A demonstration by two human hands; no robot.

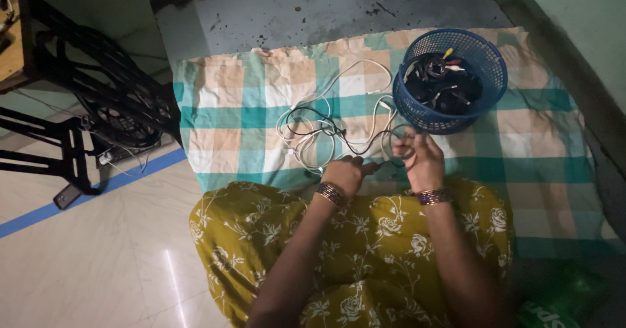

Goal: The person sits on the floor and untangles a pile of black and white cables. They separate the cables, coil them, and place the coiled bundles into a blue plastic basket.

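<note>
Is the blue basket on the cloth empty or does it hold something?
Not empty: the blue basket stands upright, and dark coiled cables fill its inside.

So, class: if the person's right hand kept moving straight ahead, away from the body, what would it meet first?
Most likely the blue basket. The right hand sits just short of its near wall, fingers pointing up toward it, with only a bit of checked cloth and cable between. Depth is hard to judge from one view.
</note>
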